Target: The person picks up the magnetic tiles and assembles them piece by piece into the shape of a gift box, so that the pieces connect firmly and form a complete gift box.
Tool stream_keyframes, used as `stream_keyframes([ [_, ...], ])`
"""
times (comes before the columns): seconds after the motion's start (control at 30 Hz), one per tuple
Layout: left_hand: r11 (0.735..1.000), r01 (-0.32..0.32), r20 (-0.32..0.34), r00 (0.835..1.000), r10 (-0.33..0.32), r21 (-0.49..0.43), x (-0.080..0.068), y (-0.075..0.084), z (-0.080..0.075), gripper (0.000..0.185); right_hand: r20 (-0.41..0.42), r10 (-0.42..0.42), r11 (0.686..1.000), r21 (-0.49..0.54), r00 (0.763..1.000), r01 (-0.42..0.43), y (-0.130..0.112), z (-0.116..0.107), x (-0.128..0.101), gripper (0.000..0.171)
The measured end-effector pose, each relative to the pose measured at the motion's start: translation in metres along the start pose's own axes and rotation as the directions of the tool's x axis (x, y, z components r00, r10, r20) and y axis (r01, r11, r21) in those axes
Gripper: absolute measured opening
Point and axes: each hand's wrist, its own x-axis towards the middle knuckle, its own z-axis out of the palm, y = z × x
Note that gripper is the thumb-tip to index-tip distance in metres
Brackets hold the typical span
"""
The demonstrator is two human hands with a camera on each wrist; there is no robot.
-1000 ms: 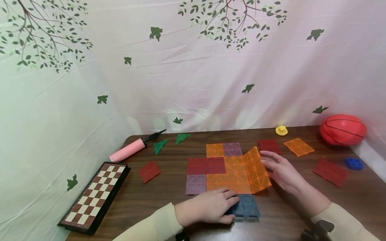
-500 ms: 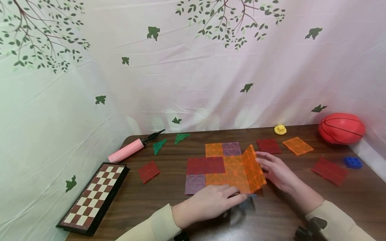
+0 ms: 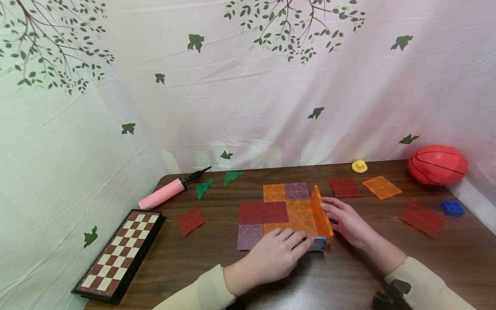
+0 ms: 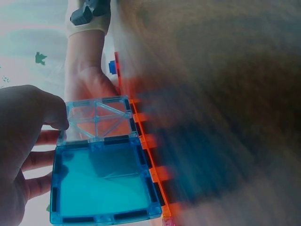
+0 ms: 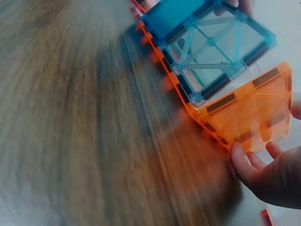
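Observation:
Orange magnetic tiles [image 3: 300,211] lie flat on the table within a patch of red [image 3: 252,213], purple [image 3: 249,237] and orange squares. Along its right side an orange wall of tiles [image 3: 320,215] stands nearly upright. My right hand [image 3: 347,221] touches its outer face with mostly straight fingers; the thumb [image 5: 242,165] is at the lower edge. On the near side two blue magnetic tiles [image 4: 101,183] stand side by side, the paler one [image 5: 211,42] close to the orange wall. My left hand [image 3: 273,254] holds them at the top, thumb [image 4: 54,110] in front, fingers behind.
Loose red [image 3: 191,221] and orange tiles [image 3: 382,187] lie around the patch, with green triangles [image 3: 204,188] behind. A chessboard [image 3: 120,256] and a pink pump [image 3: 162,193] are on the left. A red ball [image 3: 438,164], yellow duck [image 3: 359,166] and blue block [image 3: 452,208] sit right.
The blue tiles, flat on the table at first, have been swung up to stand by my left hand. My right hand has moved left, tipping the orange wall from leaning outward to nearly upright.

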Motion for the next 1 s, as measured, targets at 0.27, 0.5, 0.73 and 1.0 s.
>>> stream_keyframes([
  [0.27,1.000,0.013,-0.003,1.000,-0.013,0.018,0.000,0.000,0.004,0.057,-0.039,-0.005,0.999,-0.038,0.999,0.003,-0.002,0.010,0.002,0.073],
  [0.5,1.000,0.028,-0.020,0.999,-0.028,-0.006,-0.001,0.000,0.004,0.057,-0.060,-0.012,0.998,-0.065,0.998,0.008,-0.001,0.013,0.004,0.073],
  [0.73,0.968,0.167,-0.032,0.984,-0.176,-0.187,-0.005,-0.004,0.000,0.052,-0.069,-0.007,0.997,-0.072,0.998,0.002,-0.001,0.015,0.004,0.074],
  [1.0,0.454,0.544,0.155,0.744,-0.650,-0.706,-0.031,-0.040,-0.010,0.046,-0.061,0.016,0.997,-0.068,0.998,-0.021,-0.003,0.015,0.001,0.075],
])
